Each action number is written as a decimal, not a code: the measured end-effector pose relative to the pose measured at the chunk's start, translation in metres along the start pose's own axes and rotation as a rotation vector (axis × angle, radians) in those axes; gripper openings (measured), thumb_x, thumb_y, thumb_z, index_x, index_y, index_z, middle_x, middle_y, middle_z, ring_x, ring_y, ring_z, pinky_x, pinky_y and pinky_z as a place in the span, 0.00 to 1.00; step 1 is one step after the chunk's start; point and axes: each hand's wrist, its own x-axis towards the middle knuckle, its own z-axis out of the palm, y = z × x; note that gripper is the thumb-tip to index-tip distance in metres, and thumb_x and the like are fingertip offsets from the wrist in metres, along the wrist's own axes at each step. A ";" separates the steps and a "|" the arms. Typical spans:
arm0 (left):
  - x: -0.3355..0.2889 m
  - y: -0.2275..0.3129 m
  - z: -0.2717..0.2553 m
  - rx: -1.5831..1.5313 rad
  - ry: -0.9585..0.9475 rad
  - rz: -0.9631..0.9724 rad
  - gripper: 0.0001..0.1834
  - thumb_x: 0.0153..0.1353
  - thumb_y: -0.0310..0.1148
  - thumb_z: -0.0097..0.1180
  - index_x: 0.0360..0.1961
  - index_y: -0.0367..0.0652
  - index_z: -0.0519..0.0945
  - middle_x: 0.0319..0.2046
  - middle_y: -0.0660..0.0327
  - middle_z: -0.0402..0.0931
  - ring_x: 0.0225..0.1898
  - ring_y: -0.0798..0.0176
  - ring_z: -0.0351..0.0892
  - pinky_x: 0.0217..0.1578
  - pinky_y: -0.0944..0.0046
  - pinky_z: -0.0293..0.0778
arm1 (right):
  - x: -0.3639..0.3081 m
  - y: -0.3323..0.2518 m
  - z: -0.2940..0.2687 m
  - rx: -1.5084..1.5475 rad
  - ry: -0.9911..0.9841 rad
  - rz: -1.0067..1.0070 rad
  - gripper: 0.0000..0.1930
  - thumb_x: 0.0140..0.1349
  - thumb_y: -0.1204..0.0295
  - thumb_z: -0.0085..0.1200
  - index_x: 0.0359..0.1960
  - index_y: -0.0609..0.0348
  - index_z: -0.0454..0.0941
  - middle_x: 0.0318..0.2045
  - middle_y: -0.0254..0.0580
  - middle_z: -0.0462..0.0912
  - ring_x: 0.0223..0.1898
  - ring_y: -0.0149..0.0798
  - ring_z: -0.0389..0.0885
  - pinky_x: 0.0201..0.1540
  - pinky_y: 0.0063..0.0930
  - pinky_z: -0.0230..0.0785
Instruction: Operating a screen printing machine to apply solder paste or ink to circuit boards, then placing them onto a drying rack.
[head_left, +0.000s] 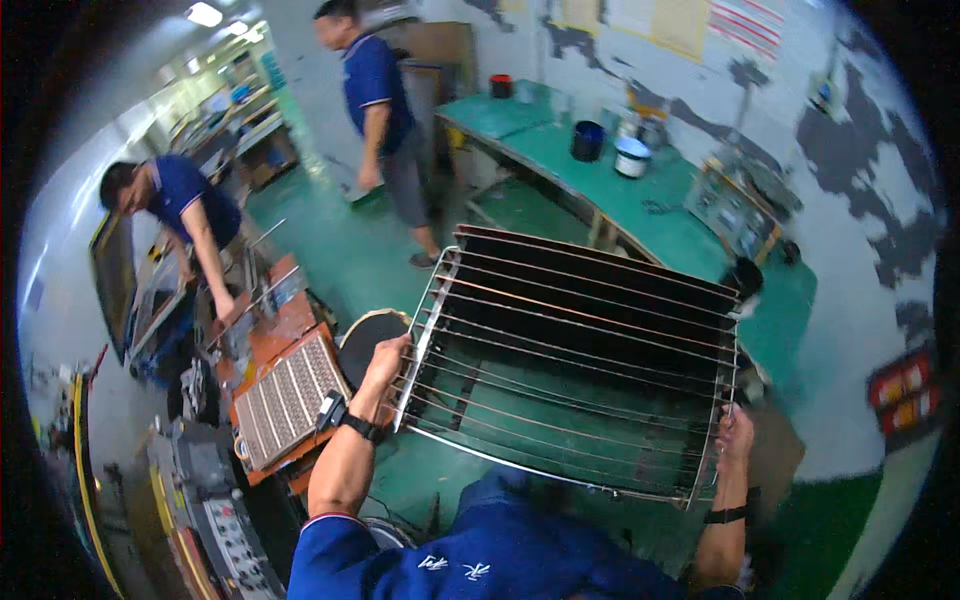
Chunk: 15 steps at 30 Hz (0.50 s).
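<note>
Held out in front of me is a wide metal wire rack (pixel 580 335) with thin parallel bars and a silver frame. My left hand (pixel 384 362) is closed around its left side bar. On the opposite side, my right hand (pixel 735 432) grips the right side bar. Green floor shows between the nearer bars; behind the farther ones it is dark, and I cannot tell what lies there. Close to my left forearm sits a light grid-patterned panel (pixel 292 400) on an orange-brown board (pixel 290 325). A dark round disc (pixel 372 338) is beside my left hand.
A long green workbench (pixel 540 125) along the wall carries a dark blue bucket (pixel 587 141), a white tub (pixel 632 158) and a metal device (pixel 728 205). One person (pixel 378 110) stands beyond the rack; another person (pixel 190 205) bends over equipment at left. A control panel (pixel 232 530) is at lower left.
</note>
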 end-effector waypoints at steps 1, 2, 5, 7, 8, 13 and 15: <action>-0.012 -0.001 0.007 -0.138 0.059 0.045 0.17 0.61 0.41 0.47 0.23 0.40 0.77 0.18 0.68 0.70 0.19 0.72 0.63 0.21 0.67 0.58 | 0.024 0.001 0.008 -0.021 -0.039 -0.005 0.12 0.61 0.57 0.47 0.33 0.50 0.72 0.17 0.20 0.64 0.14 0.16 0.57 0.12 0.13 0.44; -0.021 0.002 0.011 -0.156 0.094 0.007 0.16 0.61 0.40 0.47 0.23 0.40 0.77 0.18 0.68 0.70 0.19 0.72 0.63 0.21 0.67 0.58 | 0.050 0.003 0.017 -0.043 -0.078 -0.010 0.12 0.62 0.57 0.46 0.32 0.50 0.71 0.17 0.20 0.64 0.13 0.16 0.56 0.12 0.12 0.43; -0.012 0.002 -0.021 -0.132 0.225 -0.027 0.17 0.60 0.41 0.47 0.24 0.38 0.78 0.19 0.65 0.73 0.20 0.69 0.67 0.22 0.65 0.62 | 0.114 -0.001 0.088 -0.053 -0.212 0.032 0.12 0.62 0.58 0.47 0.33 0.53 0.71 0.17 0.22 0.64 0.12 0.17 0.57 0.11 0.13 0.43; -0.005 -0.010 -0.039 -0.154 0.283 -0.125 0.18 0.60 0.42 0.47 0.25 0.37 0.78 0.20 0.63 0.74 0.21 0.67 0.69 0.24 0.65 0.64 | 0.148 -0.004 0.137 -0.061 -0.285 0.065 0.13 0.61 0.58 0.47 0.35 0.55 0.71 0.17 0.23 0.64 0.12 0.18 0.57 0.10 0.14 0.43; -0.002 -0.016 -0.046 -0.175 0.318 -0.152 0.18 0.60 0.42 0.45 0.26 0.38 0.78 0.20 0.63 0.74 0.21 0.67 0.69 0.23 0.64 0.63 | 0.160 -0.003 0.159 -0.079 -0.318 0.075 0.13 0.61 0.58 0.47 0.35 0.56 0.71 0.17 0.23 0.64 0.12 0.18 0.57 0.10 0.14 0.44; 0.053 -0.023 -0.090 -0.258 0.471 -0.158 0.16 0.59 0.42 0.44 0.22 0.45 0.75 0.15 0.65 0.68 0.14 0.70 0.62 0.12 0.66 0.52 | 0.240 -0.008 0.289 -0.143 -0.511 0.077 0.14 0.62 0.59 0.46 0.36 0.57 0.72 0.16 0.23 0.64 0.11 0.18 0.57 0.10 0.13 0.45; 0.073 -0.024 -0.105 -0.334 0.452 -0.272 0.16 0.57 0.44 0.47 0.26 0.41 0.76 0.14 0.68 0.64 0.15 0.71 0.58 0.16 0.67 0.52 | 0.258 -0.018 0.335 -0.174 -0.542 0.086 0.14 0.63 0.59 0.45 0.36 0.57 0.72 0.16 0.23 0.64 0.12 0.17 0.57 0.10 0.12 0.44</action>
